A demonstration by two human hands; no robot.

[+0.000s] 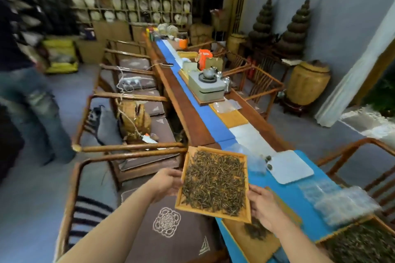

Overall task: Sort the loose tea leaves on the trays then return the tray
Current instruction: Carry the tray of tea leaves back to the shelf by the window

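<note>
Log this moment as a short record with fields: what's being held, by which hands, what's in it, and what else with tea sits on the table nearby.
held item: wooden tray, lifted above the table edge
contents: loose tea leaves spread across it
left hand: grips the tray's left rim
right hand: grips its right rim
nearby: second tray of leaves at lower right; small leaf pile on a tan mat
table cover: blue runner

Tea leaves (214, 181) in tray (213, 214) (above table (188, 113) edge), chairs (128, 151) left.

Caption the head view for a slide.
Both hands hold a tray of tea leaves above the table.
</note>
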